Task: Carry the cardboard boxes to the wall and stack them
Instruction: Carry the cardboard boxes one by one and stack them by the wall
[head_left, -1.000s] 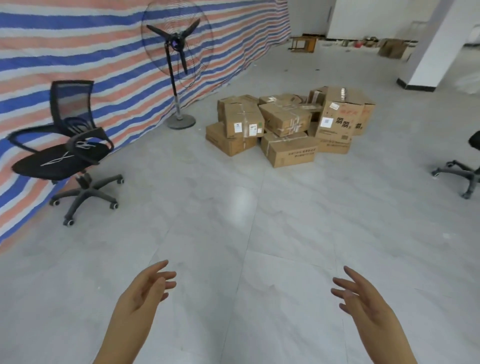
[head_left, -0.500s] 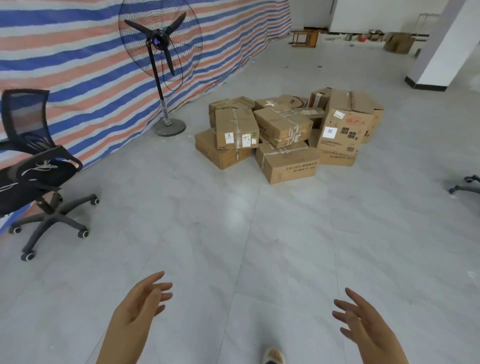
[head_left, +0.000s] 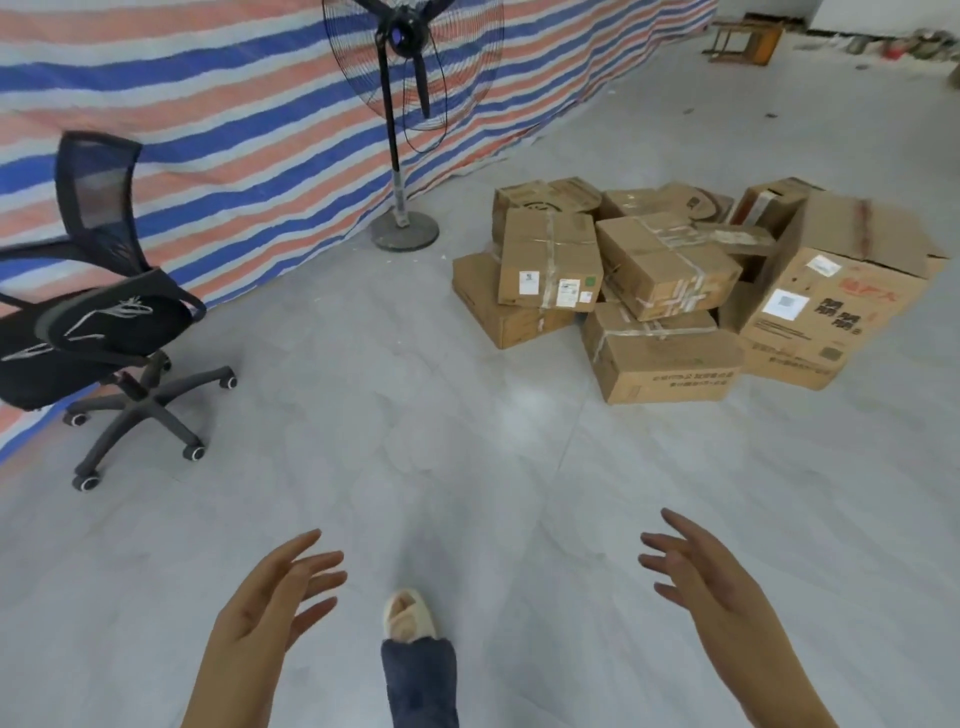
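Grey glossy floor tiles (head_left: 467, 441) are spread across a wide, bare room. A tarpaulin wall (head_left: 208, 104) striped in blue, orange and white is stretched along the left side and runs away toward the far right. A black pedestal fan (head_left: 410, 47) is set on its round base close to the tarpaulin. A black mesh office chair (head_left: 98, 312) on castors is placed at the left, near the same wall. A small wooden stool (head_left: 743, 39) is seen far off at the upper right.

A heap of brown cardboard boxes (head_left: 691, 286) is piled loosely on the floor at the right of centre, well apart from the hands and away from the tarpaulin. The boxes are turned at differing angles; the nearest one (head_left: 662, 353) is laid flat with its long axis running left to right, and a taller printed box (head_left: 831, 301) is tilted at the right edge.

A foot in a pale slipper (head_left: 410, 618) is planted between the hands. The left hand (head_left: 270, 603) and right hand (head_left: 711, 582) are held out low, palms facing each other, fingers spread and relaxed, with nothing grasped.
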